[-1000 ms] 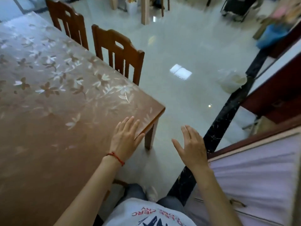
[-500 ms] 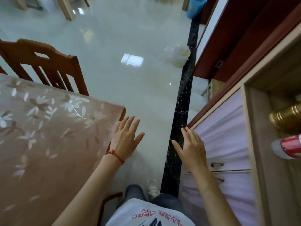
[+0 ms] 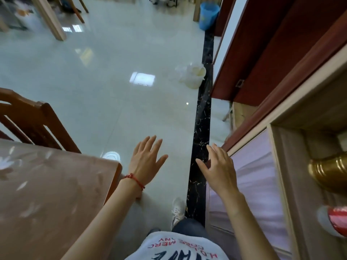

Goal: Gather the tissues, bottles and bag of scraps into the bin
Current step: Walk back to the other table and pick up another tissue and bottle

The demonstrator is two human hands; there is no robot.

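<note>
My left hand (image 3: 145, 161), with a red string at the wrist, hovers open over the floor just past the table corner (image 3: 114, 166). My right hand (image 3: 218, 168) is open too, fingers spread, over the black floor strip beside a lilac cabinet front (image 3: 257, 177). Neither hand holds anything. A white bin lined with a clear bag (image 3: 193, 75) stands on the floor ahead, against the black strip. A blue bin (image 3: 208, 15) stands farther back by the wall. No tissues, bottles or bag of scraps are in sight.
A table with a flowered cover (image 3: 47, 194) fills the lower left, a wooden chair (image 3: 28, 119) behind it. On the right, a shelf unit holds a gold vessel (image 3: 330, 169) and a red-and-white object (image 3: 336, 220). Shiny tiled floor (image 3: 112, 81) stretches ahead.
The view has swung right and forward, away from the table toward the cabinet and bins. My left hand has come off the table edge and now hangs over the floor. Both hands stay open.
</note>
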